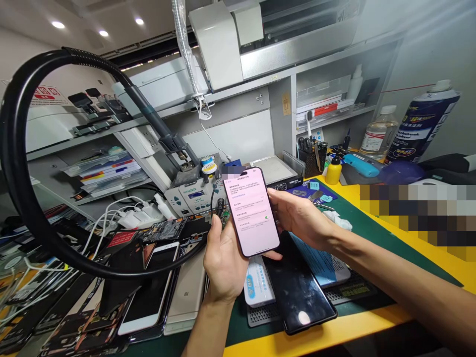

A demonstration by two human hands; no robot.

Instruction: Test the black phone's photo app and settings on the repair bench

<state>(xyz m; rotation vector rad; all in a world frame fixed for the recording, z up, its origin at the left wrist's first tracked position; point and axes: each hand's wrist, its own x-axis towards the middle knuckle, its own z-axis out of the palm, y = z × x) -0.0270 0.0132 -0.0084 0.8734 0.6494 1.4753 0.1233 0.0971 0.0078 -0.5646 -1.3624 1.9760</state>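
Both my hands hold a black-framed smartphone upright, its lit screen showing a pale pink settings page with a green toggle. My left hand cradles the phone's lower left side and back. My right hand grips its right edge, with the thumb and fingers reaching behind it. Just below my hands, a dark glossy phone lies face up on a green mat. A white-and-blue box lies beside that phone, partly under my left hand.
A black flexible hose arcs across the left side. Several phones and circuit boards lie in a heap at left, with white chargers and cables behind them. A hot-air rework station stands at the back. Shelves, a spray can and bottles stand at right.
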